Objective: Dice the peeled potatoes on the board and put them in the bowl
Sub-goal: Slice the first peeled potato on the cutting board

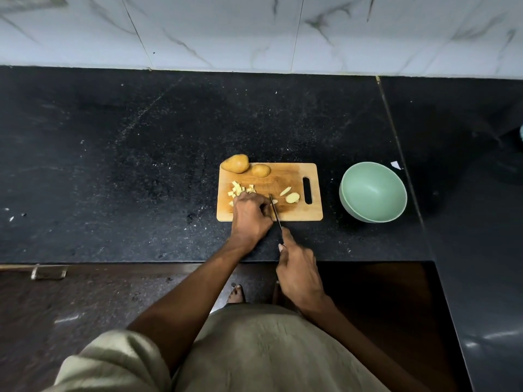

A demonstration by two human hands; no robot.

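- Two whole potatoes, a larger one [235, 163] and a smaller one [261, 170], wait at the far left edge of the board [294, 210], likely parked there to keep the cutting area free.
- A pile of diced pieces [239, 189] lies just beyond the left hand [250, 216], and two slices [291, 195] lie to the right of the blade, near the handle slot.
- The left hand's fingers curl down over a piece that is mostly hidden under them, probably steadying it against the blade.
- The knife [275, 210] runs close beside those fingers; the right hand [298, 274] is wrapped round its handle, with the forefinger along the top, seemingly to guide the cut.
- The green bowl [373, 190] stands right of the board, apart from it, holding nothing yet.
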